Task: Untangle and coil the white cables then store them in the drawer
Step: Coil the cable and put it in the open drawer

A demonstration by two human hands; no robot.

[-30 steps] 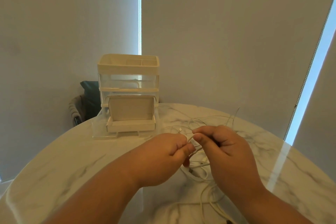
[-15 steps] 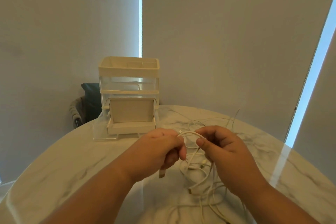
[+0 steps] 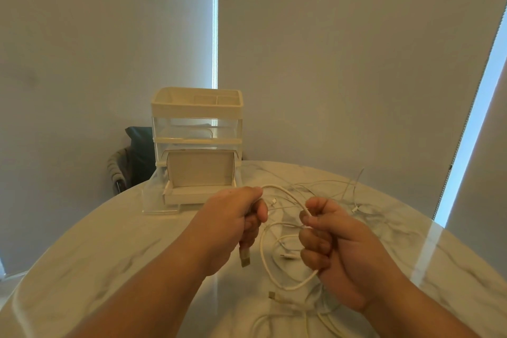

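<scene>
Left hand (image 3: pixel 233 223) grips white cable (image 3: pixel 285 192) | right hand (image 3: pixel 337 250) pinches it

On my feed one white cable (image 3: pixel 291 195) arcs through the air between the left hand (image 3: pixel 233 222) and the right hand (image 3: pixel 337 250), both gripping it. A USB plug (image 3: pixel 245 258) hangs under the left fist, and a loose loop (image 3: pixel 263 252) sags beside the right. The other cables (image 3: pixel 285 307) lie tangled on the table (image 3: pixel 109 255), with thin strands beyond the hands and a second plug (image 3: pixel 271 295) nearer me. I see the drawer (image 3: pixel 153 195), clear-walled, pulled out at the bottom of its unit (image 3: pixel 197 107).
</scene>
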